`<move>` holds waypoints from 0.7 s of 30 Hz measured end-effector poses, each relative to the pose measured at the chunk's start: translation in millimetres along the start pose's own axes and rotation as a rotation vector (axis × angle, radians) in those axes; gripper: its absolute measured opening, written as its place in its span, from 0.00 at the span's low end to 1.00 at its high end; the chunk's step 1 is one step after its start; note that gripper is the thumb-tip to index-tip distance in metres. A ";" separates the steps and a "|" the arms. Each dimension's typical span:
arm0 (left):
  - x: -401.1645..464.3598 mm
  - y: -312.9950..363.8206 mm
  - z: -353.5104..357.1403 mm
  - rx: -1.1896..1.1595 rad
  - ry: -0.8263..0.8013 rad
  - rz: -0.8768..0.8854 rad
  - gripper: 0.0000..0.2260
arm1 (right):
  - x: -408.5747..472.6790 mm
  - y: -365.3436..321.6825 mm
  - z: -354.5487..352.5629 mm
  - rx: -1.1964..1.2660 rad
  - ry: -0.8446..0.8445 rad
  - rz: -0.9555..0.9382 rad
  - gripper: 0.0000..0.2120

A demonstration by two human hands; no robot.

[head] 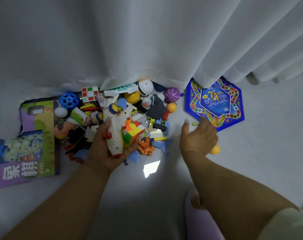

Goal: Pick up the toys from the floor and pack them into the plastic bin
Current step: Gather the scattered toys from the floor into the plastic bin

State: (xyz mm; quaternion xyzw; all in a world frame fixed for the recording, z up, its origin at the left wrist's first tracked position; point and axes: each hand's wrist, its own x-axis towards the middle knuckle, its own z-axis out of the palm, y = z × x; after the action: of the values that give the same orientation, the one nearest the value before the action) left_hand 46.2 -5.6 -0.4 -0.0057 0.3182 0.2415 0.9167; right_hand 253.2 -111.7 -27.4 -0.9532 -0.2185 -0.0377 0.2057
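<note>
White floor [268,153], one toy plane [115,129] in left hand [105,146], two cubes

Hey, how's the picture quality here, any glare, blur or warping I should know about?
Head view: dim, bluish light overall; a bright glare patch reflects off the floor in front of the toy pile. The right hand is smeared by motion blur, while the left hand holding the white toy plane and colourful cube looks sharper. Wide-angle distortion bends the curtain and stretches both forearms.

Mixed colourful toys [130,108] heaped on pale floor against curtain.
</note>
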 end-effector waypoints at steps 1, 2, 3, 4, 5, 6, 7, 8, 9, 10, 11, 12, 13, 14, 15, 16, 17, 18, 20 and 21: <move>0.4 -4.5 -1.3 0.005 -0.004 -0.028 0.43 | 12.6 29.7 -4.4 -0.161 -0.065 0.205 0.31; 0.2 -8.5 -2.1 0.010 -0.007 -0.047 0.41 | 23.1 53.9 -7.5 -0.249 -0.171 0.388 0.34; -0.1 -11.5 -2.5 0.010 -0.004 -0.056 0.38 | 30.2 69.9 -9.3 -0.280 -0.292 0.528 0.37; -0.2 -13.8 -2.5 0.009 0.003 -0.057 0.36 | 33.9 79.6 -8.6 -0.283 -0.419 0.599 0.39; -0.3 -15.6 -2.4 0.005 0.011 -0.052 0.35 | 33.3 83.1 -5.0 -0.279 -0.535 0.607 0.40; -0.3 -16.8 -1.9 -0.002 0.025 -0.043 0.35 | 29.4 82.7 -0.7 -0.288 -0.619 0.576 0.38; -0.3 -17.8 -0.8 -0.009 0.044 -0.030 0.37 | 23.2 79.6 2.1 -0.324 -0.667 0.517 0.35; -0.2 -18.6 0.6 -0.014 0.067 -0.017 0.39 | 16.7 76.2 4.2 -0.371 -0.687 0.426 0.31; 0.1 -19.0 1.4 -0.016 0.092 -0.006 0.41 | 9.0 72.1 5.3 -0.411 -0.690 0.320 0.27; 0.1 -19.0 2.3 -0.015 0.111 0.000 0.44 | 1.5 65.4 4.0 -0.437 -0.690 0.224 0.24; -0.7 -18.7 3.0 -0.015 0.126 0.004 0.46 | -4.2 58.4 3.4 -0.438 -0.689 0.156 0.21; -1.5 -17.9 3.4 -0.018 0.136 0.006 0.47 | -8.2 50.0 2.5 -0.390 -0.684 0.142 0.20; -2.1 -16.7 2.8 -0.023 0.144 0.009 0.47 | -10.6 40.0 2.2 -0.329 -0.687 0.157 0.20; -3.2 -15.3 2.1 -0.025 0.147 0.010 0.48 | -10.9 30.4 3.2 -0.265 -0.686 0.167 0.20; -4.6 -13.3 0.7 -0.022 0.146 0.014 0.48 | -10.0 21.5 6.1 -0.212 -0.683 0.157 0.21; -6.8 -11.1 -0.2 -0.018 0.141 0.019 0.48 | -8.5 14.0 10.7 -0.158 -0.696 0.143 0.22; -9.0 -8.7 -1.7 -0.017 0.138 0.026 0.47 | -6.7 7.7 16.9 -0.082 -0.715 0.128 0.22; -11.5 -5.8 -3.9 -0.020 0.136 0.033 0.46 | -4.8 -0.2 21.5 0.022 -0.724 0.127 0.18; -17.2 0.8 -10.2 -0.022 0.135 0.043 0.45 | -1.2 -16.7 27.0 0.171 -0.694 0.102 0.09; -20.3 4.6 -14.5 -0.021 0.133 0.046 0.44 | 0.3 -23.2 29.7 0.173 -0.673 0.058 0.09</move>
State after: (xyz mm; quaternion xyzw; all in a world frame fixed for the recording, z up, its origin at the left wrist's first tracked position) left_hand 22.0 -12.9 0.6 -0.0241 0.3759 0.2650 0.8876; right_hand 243.0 -80.4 -45.7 -0.8971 -0.2494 0.3031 0.2030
